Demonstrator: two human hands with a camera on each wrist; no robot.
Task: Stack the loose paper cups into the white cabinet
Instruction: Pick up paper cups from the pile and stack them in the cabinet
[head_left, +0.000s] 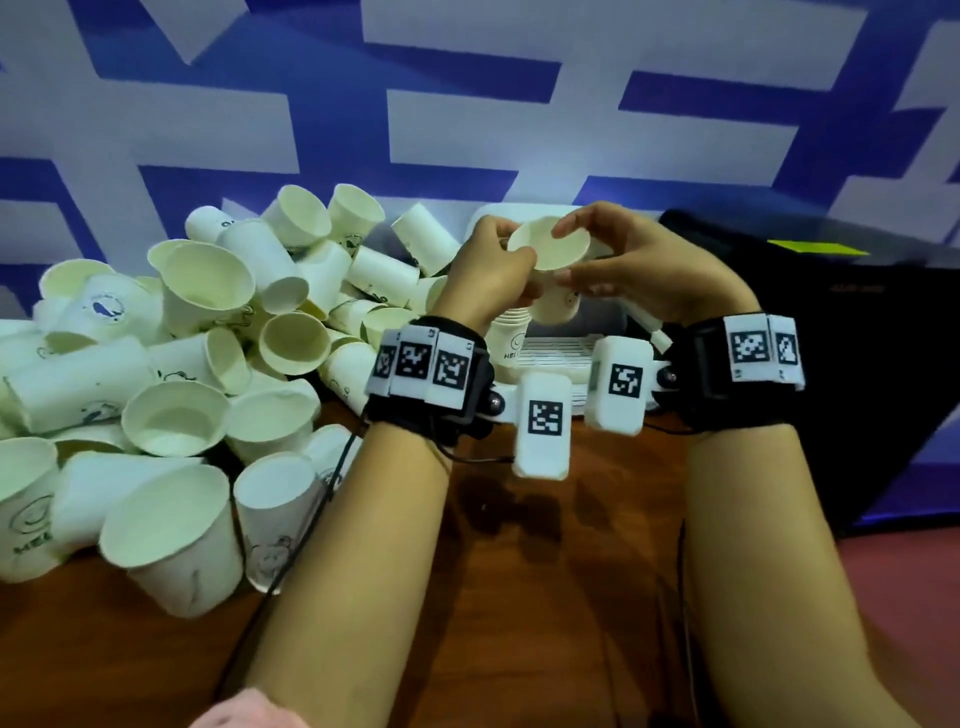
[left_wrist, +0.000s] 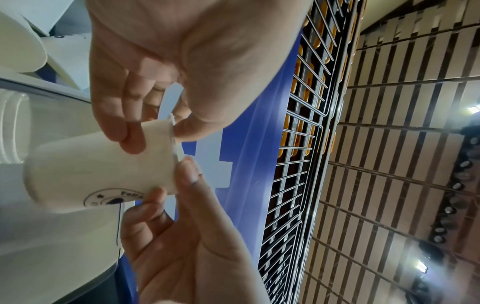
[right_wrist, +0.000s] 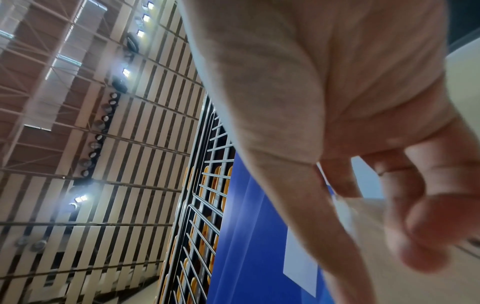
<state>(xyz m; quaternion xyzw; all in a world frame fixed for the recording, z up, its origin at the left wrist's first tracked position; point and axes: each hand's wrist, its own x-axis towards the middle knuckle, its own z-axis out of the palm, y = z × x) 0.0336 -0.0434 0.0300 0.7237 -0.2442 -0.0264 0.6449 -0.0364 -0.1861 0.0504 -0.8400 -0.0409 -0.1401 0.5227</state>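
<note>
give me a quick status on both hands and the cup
Left hand and right hand both pinch one white paper cup by its rim. Stacked cups below it. Nothing in the way.

The white cabinet (head_left: 582, 358) sat mostly hidden behind both hands and the wrist bands. The pile of loose cups (head_left: 171, 374) ran off the head view's left edge. The right wrist view was blurred, its cup (right_wrist: 369, 216) barely readable.

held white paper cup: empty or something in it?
Empty. In the head view the white paper cup, held at the rim by the left hand and right hand, shows a bare interior.
</note>
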